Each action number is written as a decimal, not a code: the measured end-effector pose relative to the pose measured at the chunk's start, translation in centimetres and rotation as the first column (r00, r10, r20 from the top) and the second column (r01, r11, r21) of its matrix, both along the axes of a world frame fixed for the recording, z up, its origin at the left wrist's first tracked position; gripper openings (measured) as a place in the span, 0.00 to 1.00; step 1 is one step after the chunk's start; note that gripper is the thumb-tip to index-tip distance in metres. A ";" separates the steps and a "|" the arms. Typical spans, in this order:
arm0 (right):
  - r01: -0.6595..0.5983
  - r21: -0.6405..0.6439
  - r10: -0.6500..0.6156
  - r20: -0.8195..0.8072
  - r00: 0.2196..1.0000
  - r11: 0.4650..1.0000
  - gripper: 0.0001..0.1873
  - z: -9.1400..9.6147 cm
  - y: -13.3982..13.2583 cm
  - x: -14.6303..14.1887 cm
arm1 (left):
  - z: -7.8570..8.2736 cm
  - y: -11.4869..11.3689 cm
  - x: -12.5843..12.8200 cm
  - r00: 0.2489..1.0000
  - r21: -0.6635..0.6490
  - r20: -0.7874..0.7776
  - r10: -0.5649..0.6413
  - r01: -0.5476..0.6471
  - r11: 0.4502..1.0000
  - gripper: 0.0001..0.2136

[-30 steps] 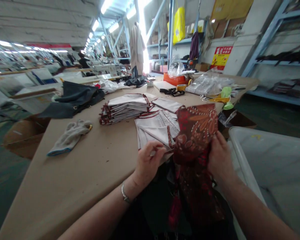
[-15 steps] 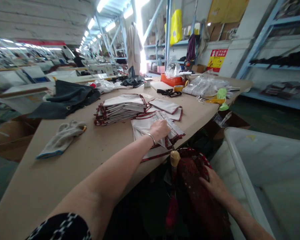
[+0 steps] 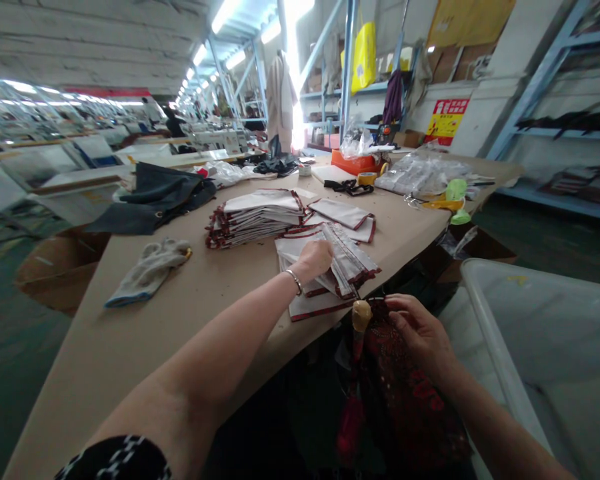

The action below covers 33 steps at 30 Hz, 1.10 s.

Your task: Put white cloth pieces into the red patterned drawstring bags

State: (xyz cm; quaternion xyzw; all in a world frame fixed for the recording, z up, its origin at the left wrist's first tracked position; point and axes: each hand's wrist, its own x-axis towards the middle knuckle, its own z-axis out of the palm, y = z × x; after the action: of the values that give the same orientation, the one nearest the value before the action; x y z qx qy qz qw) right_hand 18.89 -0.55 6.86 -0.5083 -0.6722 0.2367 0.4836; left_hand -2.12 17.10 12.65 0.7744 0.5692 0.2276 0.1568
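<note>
My left hand (image 3: 316,260), with a bracelet at the wrist, is closed on a white folded cloth piece (image 3: 347,263) with dark red edging near the table's edge. My right hand (image 3: 420,333) pinches the upper edge of a dark red patterned cloth (image 3: 405,393) that hangs below the tabletop. Between the hands, at the edge, stands a rounded tan knob (image 3: 361,315) on a reddish stem; what it belongs to I cannot tell. Behind my left hand lie a thick stack of white red-edged pieces (image 3: 260,217) and another folded piece (image 3: 344,213).
A grey work glove (image 3: 150,270) and dark cloth (image 3: 160,197) lie on the table (image 3: 200,333) at left. Clear plastic bags (image 3: 423,175), yellow tape (image 3: 366,179) and black scissors-like items (image 3: 349,187) are farther back. A large white bin (image 3: 485,320) stands at right.
My right hand has moved up to the cloth's top edge and now pinches it, spreading more of its pattern into view. My left hand stays on the white piece. The view has shifted slightly.
</note>
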 end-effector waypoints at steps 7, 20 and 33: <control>-0.179 0.078 0.150 0.282 0.948 0.981 0.10 6.1 4.2 -5.8 | 2.1 -4.9 -5.2 0.972 0.082 0.236 0.018 -0.038 0.996 0.07; -0.159 0.036 0.051 0.860 0.509 0.987 0.11 6.3 6.5 -12.8 | 0.3 -11.0 -8.3 0.776 0.029 0.626 0.071 -0.114 0.993 0.02; -0.300 -0.084 0.263 0.733 0.628 0.950 0.08 4.8 6.5 -12.7 | -2.0 -16.1 -9.6 0.887 0.231 0.457 -0.069 -0.043 0.972 0.10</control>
State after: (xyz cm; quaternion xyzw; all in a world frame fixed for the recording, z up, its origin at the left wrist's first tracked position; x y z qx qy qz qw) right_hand 6.17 5.91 11.70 -0.4377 -0.8854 0.0691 0.1404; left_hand -11.71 0.96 10.68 0.7149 0.4793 0.4697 0.1964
